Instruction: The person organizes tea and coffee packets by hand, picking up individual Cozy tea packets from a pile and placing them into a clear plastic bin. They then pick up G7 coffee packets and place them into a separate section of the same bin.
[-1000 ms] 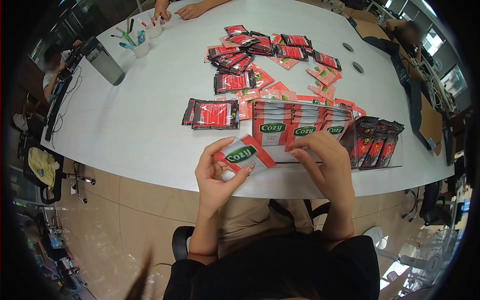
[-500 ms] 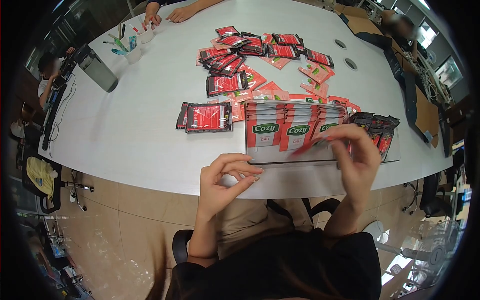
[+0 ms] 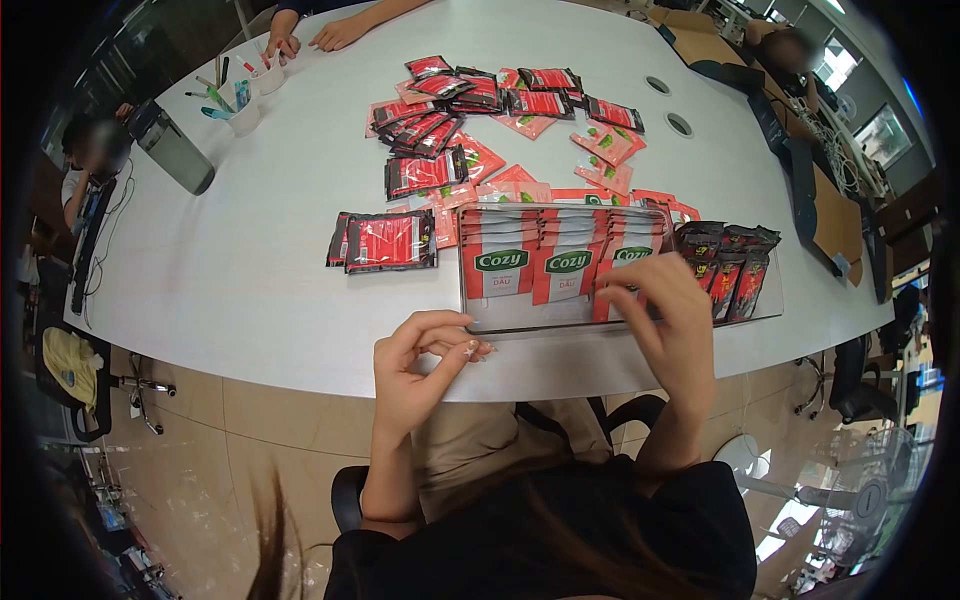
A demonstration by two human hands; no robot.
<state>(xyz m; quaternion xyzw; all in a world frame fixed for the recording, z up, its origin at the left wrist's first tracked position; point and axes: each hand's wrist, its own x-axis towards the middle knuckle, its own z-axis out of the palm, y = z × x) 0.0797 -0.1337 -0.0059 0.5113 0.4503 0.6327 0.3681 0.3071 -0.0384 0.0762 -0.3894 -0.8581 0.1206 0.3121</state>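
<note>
A clear tray [image 3: 560, 326] stands near the table's front edge, holding Cozy sachets in three columns. Red and white Cozy sachets fill the left column [image 3: 499, 270] and the middle column [image 3: 568, 275]. My right hand [image 3: 675, 325] is at the right column, thumb and fingertips closed on the front Cozy sachet [image 3: 606, 303] and covering much of it. My left hand [image 3: 415, 365] rests by the tray's front left corner, fingers loosely bent and apart, nothing in them. Several black and red packets [image 3: 728, 280] stand at the tray's right end.
Black and red packets [image 3: 392, 242] lie left of the tray, with more packets [image 3: 425, 172] and pink sachets [image 3: 605, 145] piled behind. A bottle [image 3: 172, 150] and pen cups [image 3: 243, 122] stand at left. Another person's hand [image 3: 340, 34] rests at the far edge.
My right hand has carried the red sachet left and against the right column. My left hand's thumb has come nearer its fingers. The whole view has shifted slightly.
</note>
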